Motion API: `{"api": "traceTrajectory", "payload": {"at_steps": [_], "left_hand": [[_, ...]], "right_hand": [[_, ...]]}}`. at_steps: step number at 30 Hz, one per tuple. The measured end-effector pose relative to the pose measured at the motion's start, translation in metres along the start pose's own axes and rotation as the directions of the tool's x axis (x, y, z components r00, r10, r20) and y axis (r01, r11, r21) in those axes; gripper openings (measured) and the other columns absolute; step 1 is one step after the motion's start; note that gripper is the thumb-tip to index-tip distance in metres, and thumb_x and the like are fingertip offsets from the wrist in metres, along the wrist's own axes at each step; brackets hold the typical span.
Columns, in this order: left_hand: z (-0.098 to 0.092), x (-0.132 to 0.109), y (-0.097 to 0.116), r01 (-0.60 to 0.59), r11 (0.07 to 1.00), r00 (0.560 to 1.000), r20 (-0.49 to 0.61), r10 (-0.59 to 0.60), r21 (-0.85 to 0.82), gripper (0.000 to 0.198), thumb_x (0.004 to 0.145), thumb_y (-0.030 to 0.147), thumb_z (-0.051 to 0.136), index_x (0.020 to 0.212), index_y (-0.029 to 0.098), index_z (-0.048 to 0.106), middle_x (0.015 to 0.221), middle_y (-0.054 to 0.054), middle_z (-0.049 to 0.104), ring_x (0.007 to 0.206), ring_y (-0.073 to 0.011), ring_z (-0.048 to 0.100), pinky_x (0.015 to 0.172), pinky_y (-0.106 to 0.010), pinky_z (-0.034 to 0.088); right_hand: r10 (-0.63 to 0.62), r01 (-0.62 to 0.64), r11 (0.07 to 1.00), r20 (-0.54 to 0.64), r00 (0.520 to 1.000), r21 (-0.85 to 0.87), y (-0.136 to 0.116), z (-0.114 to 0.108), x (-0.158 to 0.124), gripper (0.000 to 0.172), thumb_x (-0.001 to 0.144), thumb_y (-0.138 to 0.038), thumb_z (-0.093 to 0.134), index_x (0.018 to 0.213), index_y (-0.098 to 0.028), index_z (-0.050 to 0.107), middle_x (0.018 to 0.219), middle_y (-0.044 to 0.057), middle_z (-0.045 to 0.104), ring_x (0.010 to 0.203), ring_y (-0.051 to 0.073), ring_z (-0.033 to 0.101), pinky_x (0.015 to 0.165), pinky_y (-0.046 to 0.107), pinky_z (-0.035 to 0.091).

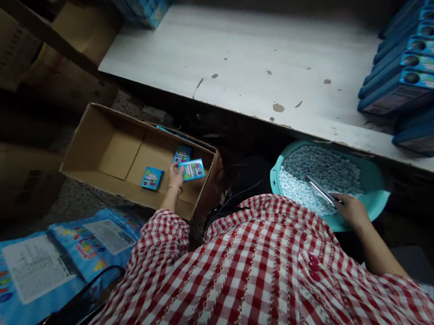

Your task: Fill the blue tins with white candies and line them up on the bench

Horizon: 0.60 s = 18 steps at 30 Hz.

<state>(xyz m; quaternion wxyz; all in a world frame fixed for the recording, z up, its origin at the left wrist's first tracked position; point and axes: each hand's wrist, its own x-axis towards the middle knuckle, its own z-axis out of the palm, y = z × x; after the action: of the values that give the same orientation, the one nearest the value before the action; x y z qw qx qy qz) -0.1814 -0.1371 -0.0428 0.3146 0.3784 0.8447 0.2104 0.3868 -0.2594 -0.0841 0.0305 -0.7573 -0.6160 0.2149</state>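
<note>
Pretty dim room. Closest in, printed blue bags lie on the floor at the left. The left hand stretches down into an open cardboard box on the floor, pinching a small blue packet near the box's right wall, with two loose packets flat beside it. The right hand grips a metal tool lying in a teal basin of pale pellets, tucked under the tabletop's near edge. The worn white top has blue cartons stacked along its right edge.
</note>
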Motion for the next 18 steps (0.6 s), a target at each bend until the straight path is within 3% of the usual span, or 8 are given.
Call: {"api": "traceTrajectory", "payload": {"at_steps": [3, 4, 6, 10, 13, 15, 16, 18], "left_hand": [[-0.002, -0.013, 0.063, -0.133, 0.908, 0.969, 0.139, 0.202, -0.398, 0.037, 0.090, 0.040, 0.037, 0.122, 0.022, 0.042, 0.100, -0.007, 0.060, 0.076, -0.0136, 0.060, 0.064, -0.026, 0.051], [0.003, -0.024, 0.083, -0.160, 0.853, 0.929, 0.217, 0.300, -0.496, 0.041, 0.087, 0.044, 0.043, 0.122, 0.022, 0.044, 0.100, -0.007, 0.061, 0.075, -0.0145, 0.060, 0.064, -0.028, 0.052], [0.019, -0.055, 0.118, -0.194, 0.808, 0.790, 0.399, 0.465, -0.557, 0.048, 0.080, 0.049, 0.053, 0.120, 0.022, 0.048, 0.098, -0.007, 0.062, 0.075, -0.0157, 0.061, 0.066, -0.029, 0.053], [0.061, -0.126, 0.153, -0.394, 0.813, 0.328, 0.761, 0.560, -0.429, 0.044, 0.079, 0.053, 0.054, 0.109, 0.022, 0.059, 0.109, -0.008, 0.062, 0.093, -0.0208, 0.062, 0.080, -0.034, 0.052], [0.078, -0.154, 0.166, -0.613, 0.670, -0.008, 0.852, 0.524, -0.418, 0.043, 0.080, 0.054, 0.051, 0.108, 0.022, 0.062, 0.133, -0.009, 0.050, 0.122, -0.0254, 0.048, 0.100, -0.038, 0.040], [0.082, -0.162, 0.171, -0.677, 0.577, -0.184, 0.864, 0.468, -0.457, 0.057, 0.073, 0.055, 0.060, 0.121, 0.023, 0.056, 0.140, -0.010, 0.042, 0.128, -0.0266, 0.041, 0.106, -0.039, 0.033], [0.083, -0.164, 0.173, -0.697, 0.548, -0.222, 0.866, 0.449, -0.463, 0.068, 0.069, 0.054, 0.065, 0.128, 0.024, 0.050, 0.140, -0.011, 0.043, 0.128, -0.0268, 0.042, 0.107, -0.039, 0.033], [0.086, -0.167, 0.175, -0.750, 0.512, -0.177, 0.873, 0.455, -0.419, 0.077, 0.065, 0.052, 0.070, 0.132, 0.023, 0.046, 0.134, -0.011, 0.049, 0.122, -0.0266, 0.048, 0.105, -0.038, 0.035]], "right_hand": [[0.041, -0.043, 0.999, 0.067, 0.997, 0.020, -0.009, -0.003, 0.003, 0.037, 0.072, -0.020, 0.046, 0.098, -0.016, 0.072, 0.093, 0.010, 0.071, 0.083, 0.023, 0.065, 0.075, 0.033, 0.049], [0.054, -0.056, 0.998, 0.075, 0.996, 0.023, -0.014, -0.005, 0.003, 0.038, 0.073, -0.019, 0.045, 0.099, -0.016, 0.072, 0.096, 0.011, 0.070, 0.086, 0.024, 0.065, 0.077, 0.032, 0.049], [0.078, -0.081, 0.996, 0.083, 0.993, 0.032, -0.024, -0.011, 0.001, 0.040, 0.074, -0.015, 0.044, 0.103, -0.015, 0.071, 0.102, 0.011, 0.069, 0.093, 0.023, 0.063, 0.081, 0.031, 0.048], [0.144, -0.146, 0.989, 0.060, 0.988, 0.024, -0.038, -0.031, -0.001, 0.044, 0.078, -0.008, 0.040, 0.114, -0.015, 0.065, 0.109, 0.012, 0.065, 0.098, 0.021, 0.060, 0.083, 0.028, 0.044], [0.231, -0.231, 0.972, -0.008, 0.973, -0.052, -0.040, -0.047, -0.001, 0.044, 0.082, -0.005, 0.034, 0.117, -0.011, 0.061, 0.111, 0.016, 0.061, 0.097, 0.021, 0.058, 0.080, 0.029, 0.044], [0.249, -0.251, 0.962, -0.030, 0.968, -0.105, -0.042, -0.052, -0.002, 0.042, 0.085, -0.004, 0.029, 0.113, -0.006, 0.060, 0.113, 0.020, 0.058, 0.099, 0.023, 0.055, 0.080, 0.032, 0.043], [0.239, -0.240, 0.964, -0.019, 0.971, -0.117, -0.044, -0.052, -0.002, 0.040, 0.086, -0.004, 0.028, 0.110, -0.003, 0.060, 0.112, 0.022, 0.057, 0.100, 0.024, 0.054, 0.080, 0.033, 0.043], [0.185, -0.181, 0.979, 0.042, 0.982, -0.096, -0.053, -0.045, -0.003, 0.037, 0.087, -0.006, 0.029, 0.104, -0.004, 0.062, 0.110, 0.020, 0.059, 0.101, 0.022, 0.053, 0.083, 0.032, 0.042]]}}
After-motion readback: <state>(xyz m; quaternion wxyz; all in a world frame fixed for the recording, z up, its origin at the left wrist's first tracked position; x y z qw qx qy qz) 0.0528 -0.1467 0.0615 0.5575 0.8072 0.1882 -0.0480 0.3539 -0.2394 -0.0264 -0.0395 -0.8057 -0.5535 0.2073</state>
